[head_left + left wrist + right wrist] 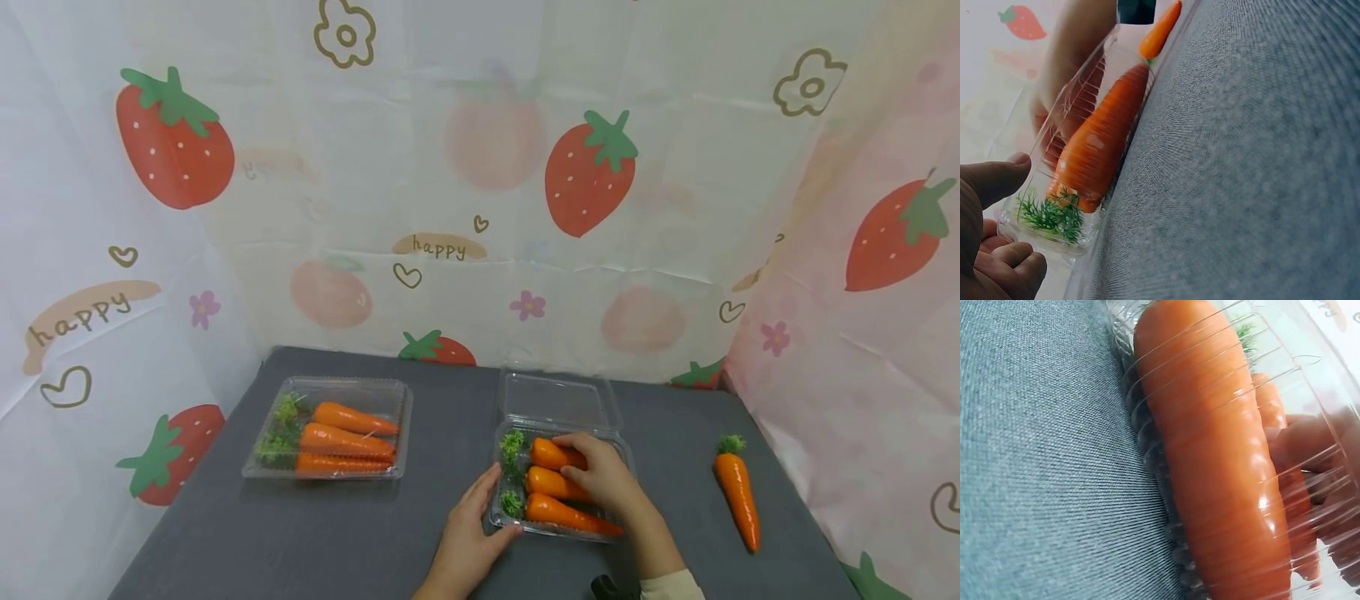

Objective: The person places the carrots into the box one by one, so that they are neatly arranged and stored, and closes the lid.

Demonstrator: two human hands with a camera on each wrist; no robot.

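Note:
A clear plastic clamshell box (555,532) with its lid (558,400) folded back stands on the table, three toy carrots lying side by side in it. My left hand (468,529) holds the box's near left corner, thumb on the near wall and fingers along the left side. In the left wrist view its thumb (1000,178) lies by the rim. My right hand (606,475) reaches into the box and pinches the back carrot (551,454) between thumb and fingers. The middle carrot (551,483) and front carrot (566,514) lie closer to me, their green tops at left.
At the left of the grey table (442,450) stands another clear box (255,462), closed, with several carrots inside. A single loose carrot (737,492) lies at the right. A small black object (603,587) shows at the bottom edge. Printed curtains (480,167) surround the table.

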